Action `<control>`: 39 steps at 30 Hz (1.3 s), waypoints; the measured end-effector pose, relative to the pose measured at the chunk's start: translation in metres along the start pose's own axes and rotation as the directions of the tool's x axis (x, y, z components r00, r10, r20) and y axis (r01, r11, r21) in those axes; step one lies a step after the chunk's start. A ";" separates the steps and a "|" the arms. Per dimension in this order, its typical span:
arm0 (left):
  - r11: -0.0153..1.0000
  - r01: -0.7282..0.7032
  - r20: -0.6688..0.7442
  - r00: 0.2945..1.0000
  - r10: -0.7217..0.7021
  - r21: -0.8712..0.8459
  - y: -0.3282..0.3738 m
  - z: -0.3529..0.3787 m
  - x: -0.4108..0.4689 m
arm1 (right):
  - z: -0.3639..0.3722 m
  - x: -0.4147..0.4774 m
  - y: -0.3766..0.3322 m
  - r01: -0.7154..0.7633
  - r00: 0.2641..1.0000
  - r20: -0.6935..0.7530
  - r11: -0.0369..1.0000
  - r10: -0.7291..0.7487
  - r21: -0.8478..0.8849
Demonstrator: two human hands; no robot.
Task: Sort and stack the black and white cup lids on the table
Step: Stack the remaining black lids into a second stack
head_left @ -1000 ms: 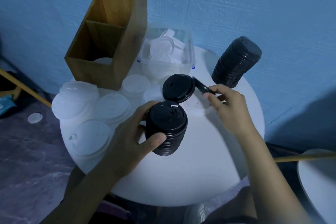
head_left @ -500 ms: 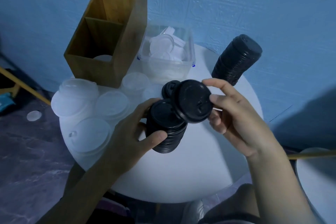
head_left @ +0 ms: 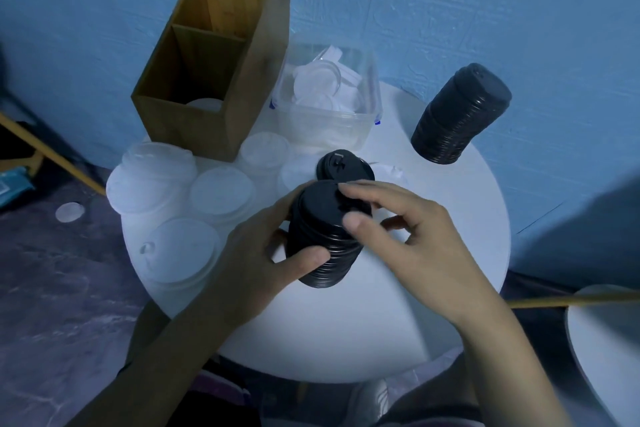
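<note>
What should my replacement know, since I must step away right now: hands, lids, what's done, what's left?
Left hand grips the small black stack round its side. Right hand has thumb and forefinger on its top lid, seating it.
A loose black lid lies right behind it; a tall black stack stands far right. White lid piles sit left, more in the clear tub.
Done: most black lids stacked. Left: the loose black lid, then the white lids.
</note>
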State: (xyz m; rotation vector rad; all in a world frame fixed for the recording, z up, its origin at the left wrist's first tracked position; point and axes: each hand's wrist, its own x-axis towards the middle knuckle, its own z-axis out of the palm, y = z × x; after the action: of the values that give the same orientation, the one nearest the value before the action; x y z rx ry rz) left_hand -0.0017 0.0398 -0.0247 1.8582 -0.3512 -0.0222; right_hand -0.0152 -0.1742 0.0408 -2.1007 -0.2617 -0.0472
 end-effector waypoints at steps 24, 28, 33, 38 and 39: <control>1.000 0.001 0.044 0.999 0.000 -0.014 -0.002 0.000 0.001 | -0.004 0.002 0.013 -0.019 0.981 0.188 0.948 -0.044 0.318; 1.000 0.005 0.045 0.999 -0.004 -0.006 -0.005 0.000 0.001 | -0.004 0.006 0.015 -0.007 0.976 0.206 0.930 -0.074 0.368; 1.000 0.012 0.060 0.998 -0.012 -0.006 -0.006 0.001 0.002 | -0.002 0.007 0.022 -0.030 0.972 0.221 0.887 -0.081 0.460; 1.000 0.002 0.074 0.997 -0.002 -0.008 -0.006 0.001 0.003 | -0.005 0.005 0.020 -0.028 0.970 0.234 0.914 -0.073 0.404; 1.000 0.000 0.079 0.997 0.000 -0.005 -0.005 0.001 0.003 | -0.006 0.004 0.018 -0.020 0.971 0.229 0.927 -0.072 0.374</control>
State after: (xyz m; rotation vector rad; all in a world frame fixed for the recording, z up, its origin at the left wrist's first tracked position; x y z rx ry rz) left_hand 0.0020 0.0399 -0.0292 1.8555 -0.4057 -0.0969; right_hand -0.0076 -0.1876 0.0294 -1.7193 -0.4106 0.2271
